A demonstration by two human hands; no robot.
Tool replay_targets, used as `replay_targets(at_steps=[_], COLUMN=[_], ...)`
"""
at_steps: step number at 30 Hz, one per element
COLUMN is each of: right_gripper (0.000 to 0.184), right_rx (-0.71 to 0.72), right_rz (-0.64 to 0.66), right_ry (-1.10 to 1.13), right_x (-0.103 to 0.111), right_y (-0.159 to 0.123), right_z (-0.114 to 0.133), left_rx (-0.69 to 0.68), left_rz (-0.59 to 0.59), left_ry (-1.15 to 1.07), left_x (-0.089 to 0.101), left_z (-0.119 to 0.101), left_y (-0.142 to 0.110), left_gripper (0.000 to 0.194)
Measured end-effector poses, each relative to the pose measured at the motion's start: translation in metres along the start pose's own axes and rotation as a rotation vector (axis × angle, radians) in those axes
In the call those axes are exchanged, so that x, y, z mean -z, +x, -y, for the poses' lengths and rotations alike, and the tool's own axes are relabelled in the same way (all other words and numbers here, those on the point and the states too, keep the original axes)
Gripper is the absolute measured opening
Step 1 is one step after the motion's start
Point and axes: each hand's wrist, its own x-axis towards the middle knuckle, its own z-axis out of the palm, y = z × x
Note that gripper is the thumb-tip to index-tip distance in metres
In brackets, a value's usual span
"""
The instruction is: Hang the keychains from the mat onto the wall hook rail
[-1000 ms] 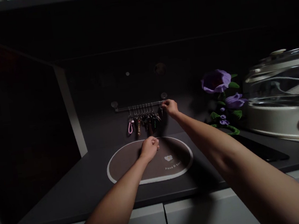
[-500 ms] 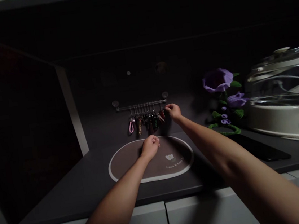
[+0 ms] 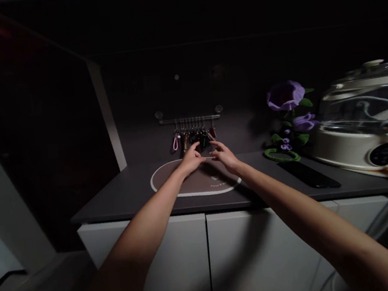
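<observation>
- Both hands moved in since prev frame: left hand (image 3: 191,160) up off brown oval mat (image 3: 198,178), right hand (image 3: 225,156) down & inward from right end of rail; now close together, just below keys. View also tipped lower, more white cabinet fronts (image 3: 172,256) showing.
- Left fingers (image 3: 195,151): extended, tips at underside of keychains (image 3: 196,140); no clear grip, can't tell if touching.
- Right fingers (image 3: 214,146): spread, released, nothing held, near right end of keychains.
- Keychains: hang in row on hooks of clear wall rail (image 3: 189,119); pink loop at left end, red fob at right.
- Below rail: mat on dark surface (image 3: 125,196).
- Right of rail: purple artificial flowers (image 3: 286,96), then black phone-like slab (image 3: 309,174) lying flat, then cream cooker (image 3: 359,139) w/ clear lid; contents too dim to tell.
</observation>
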Motion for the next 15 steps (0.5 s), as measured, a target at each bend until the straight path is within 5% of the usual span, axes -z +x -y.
replay_targets(at_steps=[6,15], right_gripper=[0.097,0.101], right_rx=[0.163,0.29], right_rz=[0.241,0.225], right_ry=[-0.096,-0.342], right_x=[0.0,-0.003], right_y=[-0.039,-0.062], right_z=[-0.005,-0.009], left_rx=[-0.144,-0.161], left_rz=[0.09,0.102], left_ry=[0.07,0.157], left_x=[0.038,0.057], left_z=[-0.012,0.013], left_y=[-0.051,-0.089], left_gripper=[0.1,0.097])
